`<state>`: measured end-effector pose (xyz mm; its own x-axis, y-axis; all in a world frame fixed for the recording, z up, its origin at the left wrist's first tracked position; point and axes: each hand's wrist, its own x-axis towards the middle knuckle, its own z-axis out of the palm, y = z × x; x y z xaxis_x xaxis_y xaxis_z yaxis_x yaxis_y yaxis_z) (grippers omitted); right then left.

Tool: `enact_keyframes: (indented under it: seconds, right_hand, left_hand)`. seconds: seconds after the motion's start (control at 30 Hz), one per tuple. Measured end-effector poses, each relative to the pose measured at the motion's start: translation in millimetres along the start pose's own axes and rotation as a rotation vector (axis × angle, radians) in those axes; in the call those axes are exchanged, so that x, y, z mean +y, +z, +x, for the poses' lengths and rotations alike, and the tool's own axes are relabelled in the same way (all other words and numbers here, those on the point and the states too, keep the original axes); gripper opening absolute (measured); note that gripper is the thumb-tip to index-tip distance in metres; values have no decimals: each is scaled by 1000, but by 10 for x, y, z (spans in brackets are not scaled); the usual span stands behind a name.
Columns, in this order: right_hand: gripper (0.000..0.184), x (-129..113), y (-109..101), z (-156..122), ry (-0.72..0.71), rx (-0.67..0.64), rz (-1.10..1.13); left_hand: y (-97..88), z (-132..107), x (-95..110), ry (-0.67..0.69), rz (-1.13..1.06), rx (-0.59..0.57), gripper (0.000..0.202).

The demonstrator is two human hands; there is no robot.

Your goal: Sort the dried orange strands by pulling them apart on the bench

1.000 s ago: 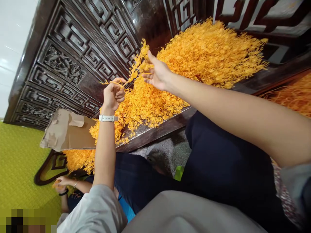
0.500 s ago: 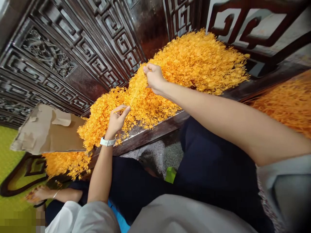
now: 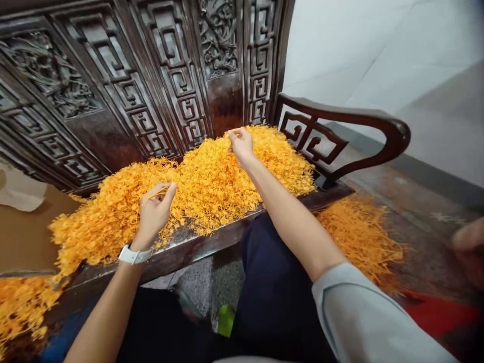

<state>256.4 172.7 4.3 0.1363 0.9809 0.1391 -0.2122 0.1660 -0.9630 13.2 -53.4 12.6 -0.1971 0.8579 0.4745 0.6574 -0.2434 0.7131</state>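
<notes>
A big heap of orange plastic flower sprigs (image 3: 212, 181) covers the seat of a dark carved wooden bench (image 3: 212, 242). My left hand (image 3: 154, 212), with a white watch on the wrist, is closed in a pinch on a thin orange sprig (image 3: 161, 190) at the front left of the heap. My right hand (image 3: 240, 143) reaches to the back of the heap, fingers pinched on a sprig near the backrest. Both forearms stretch out over my dark trousers.
The carved backrest (image 3: 113, 75) rises behind the heap and a curved armrest (image 3: 340, 126) closes the right end. More orange sprigs (image 3: 359, 237) lie on the floor at right and at lower left (image 3: 18, 302). Brown cardboard (image 3: 22, 237) sits at left. A blurred fingertip (image 3: 469, 242) shows at the right edge.
The view has swung level and to the right. Both hands have come down from a lifted sprig onto the heap; the left now pinches one at the front, the right one at the back.
</notes>
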Motion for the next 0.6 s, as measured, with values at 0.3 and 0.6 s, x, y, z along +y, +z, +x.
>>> enact_keyframes:
  seconds: [0.3,0.6]
  right_hand:
    - [24,272,182,-203,-253,-258,-380]
    - [70,53,242,-542,75,-613,-153]
  left_hand:
    - [123,-99,-42,-11,-29,137,29]
    - [84,-146,-147,-86,-95,131,28]
